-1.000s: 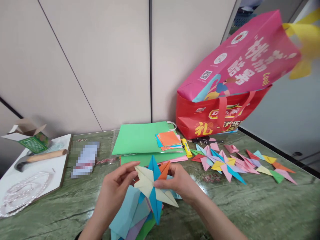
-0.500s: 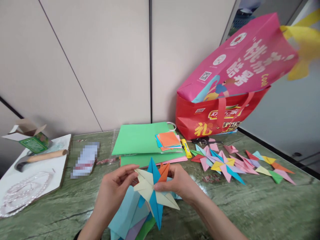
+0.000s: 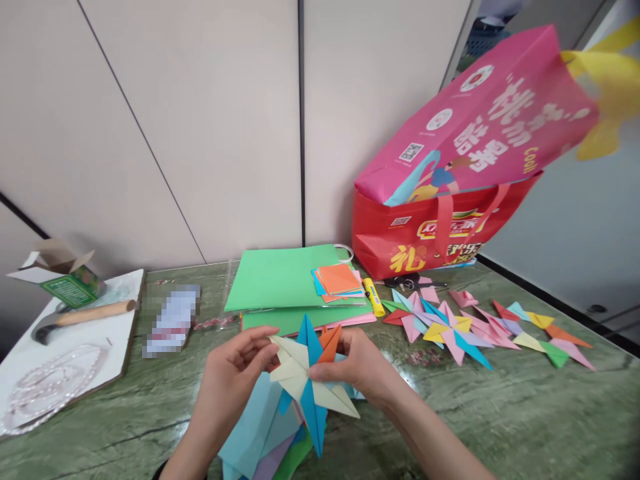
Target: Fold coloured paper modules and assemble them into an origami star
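Note:
Both of my hands hold a folded paper star (image 3: 305, 377) with cream, blue and orange points, just above the green marble table (image 3: 500, 413). My left hand (image 3: 233, 377) pinches its left cream point. My right hand (image 3: 357, 367) grips its right side, near the orange point. Under the star lies a loose pile of light blue, purple and green paper sheets (image 3: 260, 433).
Green paper sheets (image 3: 280, 277) carry a small stack of coloured squares (image 3: 339, 280), with a yellow glue stick (image 3: 373, 297) beside them. Several finished paper stars (image 3: 450, 327) lie at the right. Red and pink bags (image 3: 450, 200) stand behind. A white board (image 3: 120, 333) with a hammer (image 3: 85, 315) sits left.
The star has tilted slightly in my hands; otherwise almost nothing has moved.

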`<state>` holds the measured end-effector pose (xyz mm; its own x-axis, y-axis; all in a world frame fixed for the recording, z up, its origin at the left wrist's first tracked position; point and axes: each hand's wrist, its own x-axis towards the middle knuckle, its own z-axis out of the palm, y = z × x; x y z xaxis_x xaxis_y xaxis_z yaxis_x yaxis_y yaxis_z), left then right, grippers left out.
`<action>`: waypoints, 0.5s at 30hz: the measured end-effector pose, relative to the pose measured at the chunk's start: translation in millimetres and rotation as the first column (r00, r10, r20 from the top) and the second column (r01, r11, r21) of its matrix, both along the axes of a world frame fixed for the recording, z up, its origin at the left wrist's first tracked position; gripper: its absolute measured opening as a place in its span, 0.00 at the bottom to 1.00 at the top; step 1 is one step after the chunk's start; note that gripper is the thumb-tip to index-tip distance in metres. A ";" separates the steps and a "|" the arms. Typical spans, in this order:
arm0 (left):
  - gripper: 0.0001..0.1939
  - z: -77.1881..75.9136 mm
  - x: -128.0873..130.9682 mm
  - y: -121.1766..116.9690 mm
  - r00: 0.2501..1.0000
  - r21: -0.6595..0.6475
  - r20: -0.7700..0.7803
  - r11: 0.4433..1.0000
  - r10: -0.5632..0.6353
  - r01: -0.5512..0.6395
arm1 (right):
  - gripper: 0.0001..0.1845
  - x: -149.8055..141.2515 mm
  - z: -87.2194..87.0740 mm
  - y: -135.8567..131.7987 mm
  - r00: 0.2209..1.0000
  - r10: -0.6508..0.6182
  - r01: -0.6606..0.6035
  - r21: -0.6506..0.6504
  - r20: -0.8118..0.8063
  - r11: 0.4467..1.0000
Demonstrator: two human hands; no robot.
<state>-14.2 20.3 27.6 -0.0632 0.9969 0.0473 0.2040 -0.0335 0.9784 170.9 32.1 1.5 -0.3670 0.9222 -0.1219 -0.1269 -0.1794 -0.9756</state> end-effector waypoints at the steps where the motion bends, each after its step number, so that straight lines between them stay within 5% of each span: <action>1: 0.10 -0.1 0.3 0.5 1.000 -0.001 0.010 1.000 -0.003 0.003 | 0.16 0.4 -0.7 0.3 1.000 0.006 -0.006 0.002 0.001 1.000; 15: 0.11 -1.1 3.7 0.1 0.997 -0.036 0.076 0.999 0.033 -0.030 | 0.16 0.9 -1.0 1.0 1.000 0.003 -0.003 0.024 0.021 1.000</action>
